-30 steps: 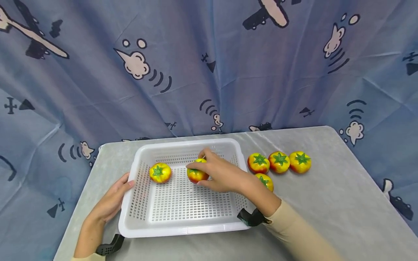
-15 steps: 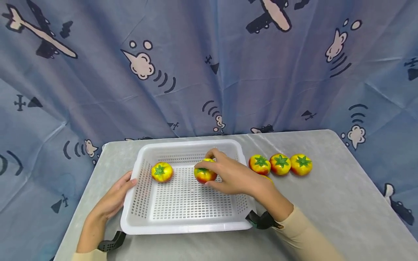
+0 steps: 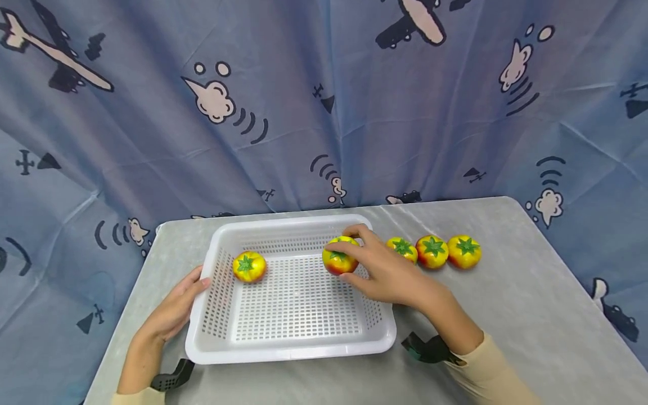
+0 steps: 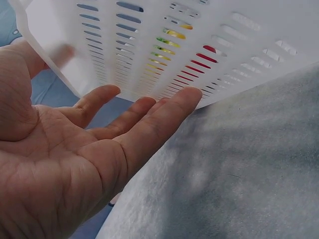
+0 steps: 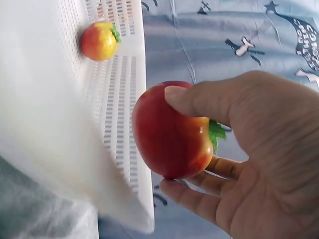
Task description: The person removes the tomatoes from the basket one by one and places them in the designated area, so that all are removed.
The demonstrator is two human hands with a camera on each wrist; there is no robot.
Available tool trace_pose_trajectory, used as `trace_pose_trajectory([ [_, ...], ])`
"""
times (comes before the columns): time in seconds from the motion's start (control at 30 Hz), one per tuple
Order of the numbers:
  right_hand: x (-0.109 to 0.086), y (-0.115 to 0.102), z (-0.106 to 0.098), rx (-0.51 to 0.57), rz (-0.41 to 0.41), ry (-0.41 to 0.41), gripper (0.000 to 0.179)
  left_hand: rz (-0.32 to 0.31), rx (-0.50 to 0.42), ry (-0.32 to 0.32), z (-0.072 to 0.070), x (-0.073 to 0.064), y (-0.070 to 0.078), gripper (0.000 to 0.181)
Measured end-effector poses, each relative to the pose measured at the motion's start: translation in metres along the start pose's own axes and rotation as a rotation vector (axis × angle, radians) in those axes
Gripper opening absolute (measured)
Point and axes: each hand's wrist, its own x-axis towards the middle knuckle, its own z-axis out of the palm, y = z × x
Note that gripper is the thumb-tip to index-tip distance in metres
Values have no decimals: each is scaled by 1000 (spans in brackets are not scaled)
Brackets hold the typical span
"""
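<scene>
Presently, item by item:

Your right hand (image 3: 390, 275): fingers curled round one red-and-yellow tomato (image 3: 340, 259), thumb on the near side, fingertips over the top. The fruit is held clear of the floor of the white basket (image 3: 288, 351), over its far right part; the wrist view shows it gripped from the side, which leaves the underside free.

Your left hand (image 3: 174, 309): fingers straight and relaxed, holding nothing, laid flat against the basket's left wall, likely to steady it against sliding on the cloth.

Second tomato (image 3: 248, 266): resting on the basket floor near the far left corner, well apart from the held one.

Three loose tomatoes (image 3: 433, 251): in a row on the grey table (image 3: 531, 315) just right of the basket, the nearest partly hidden behind your right hand.

Patterned blue curtain (image 3: 152, 129): hanging behind the table.
</scene>
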Motion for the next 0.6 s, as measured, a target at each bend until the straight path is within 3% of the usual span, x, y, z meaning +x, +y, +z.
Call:
trace_pose_trajectory([
  [0.23,-21,10,-3,-33,72,60,58,-1,-2,0,-1,0,3,63],
  [0.6,-46,25,-9,-12,102,142,63,-6,11,12,-2,0,4,63],
])
